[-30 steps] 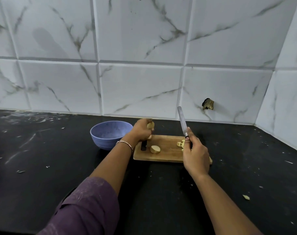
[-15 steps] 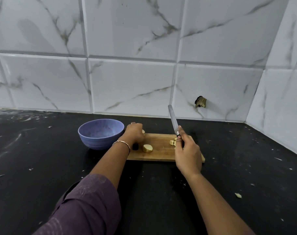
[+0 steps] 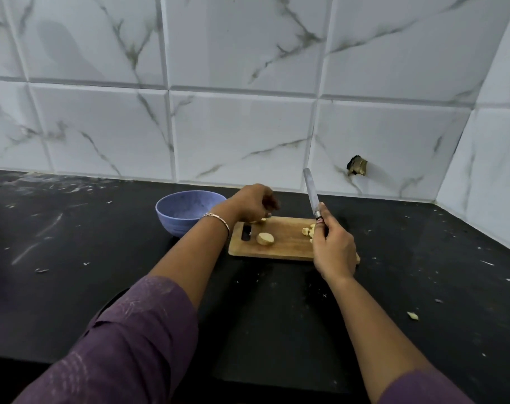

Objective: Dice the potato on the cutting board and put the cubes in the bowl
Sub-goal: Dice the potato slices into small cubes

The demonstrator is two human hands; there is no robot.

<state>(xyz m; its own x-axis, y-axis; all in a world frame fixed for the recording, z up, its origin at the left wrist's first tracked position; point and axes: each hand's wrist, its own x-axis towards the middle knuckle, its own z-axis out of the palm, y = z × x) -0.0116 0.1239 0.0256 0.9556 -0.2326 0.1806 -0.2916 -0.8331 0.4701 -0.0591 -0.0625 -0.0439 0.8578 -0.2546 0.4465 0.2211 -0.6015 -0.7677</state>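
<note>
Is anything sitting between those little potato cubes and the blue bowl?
Yes. The left hand and a larger uncut potato chunk are between the pale diced cubes and the round lilac-blue bowl, at the wooden cutting board's left end.

The person wears a dull purple top. The left sleeve [image 3: 125,339] is loose and creased, with faint pale streaks; only the edge of the right sleeve [image 3: 423,389] shows. A thin metal bangle [image 3: 219,219] circles the wrist behind the left hand [image 3: 252,204].

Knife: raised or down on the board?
Raised: the knife tilts up clear of the board, right hand gripping its handle.
</note>
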